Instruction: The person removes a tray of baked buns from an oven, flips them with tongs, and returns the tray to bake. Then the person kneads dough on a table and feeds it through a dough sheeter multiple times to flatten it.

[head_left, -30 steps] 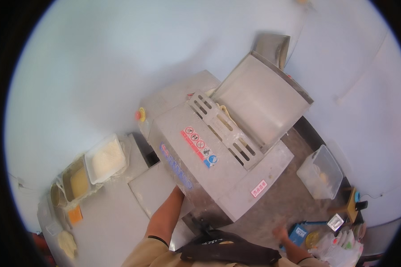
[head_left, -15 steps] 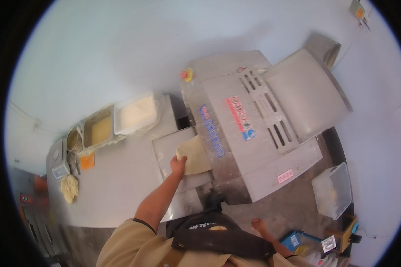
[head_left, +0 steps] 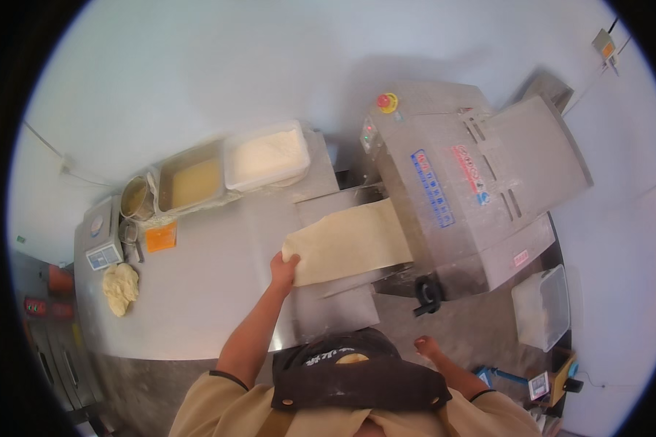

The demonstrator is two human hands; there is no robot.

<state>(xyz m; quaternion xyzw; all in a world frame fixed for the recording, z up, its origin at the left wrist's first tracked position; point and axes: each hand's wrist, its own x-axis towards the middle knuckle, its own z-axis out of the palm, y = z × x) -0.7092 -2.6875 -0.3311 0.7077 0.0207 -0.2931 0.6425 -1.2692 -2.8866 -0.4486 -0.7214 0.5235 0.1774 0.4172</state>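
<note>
A long pale dough sheet (head_left: 346, 244) stretches leftward out of a steel dough-rolling machine (head_left: 452, 197), lying over its feed tray and the steel table. Its free left edge is pinched by my left hand (head_left: 284, 271), with the thumb on top. My right hand (head_left: 426, 346) hangs apart from the machine, below its black crank handle (head_left: 428, 295). Its fingers look curled in, and I see nothing in them.
Along the table's back stand a white tub of flour (head_left: 268, 156), a metal pan of yellowish contents (head_left: 191, 182) and a round pot (head_left: 137, 198). A scale (head_left: 103, 231), an orange scraper (head_left: 161, 237) and a dough lump (head_left: 120, 289) lie left. A clear bin (head_left: 543, 309) stands right.
My left hand has drawn much more of the dough sheet out of the machine, toward the left. The view has shifted left. My right hand stays low beside me.
</note>
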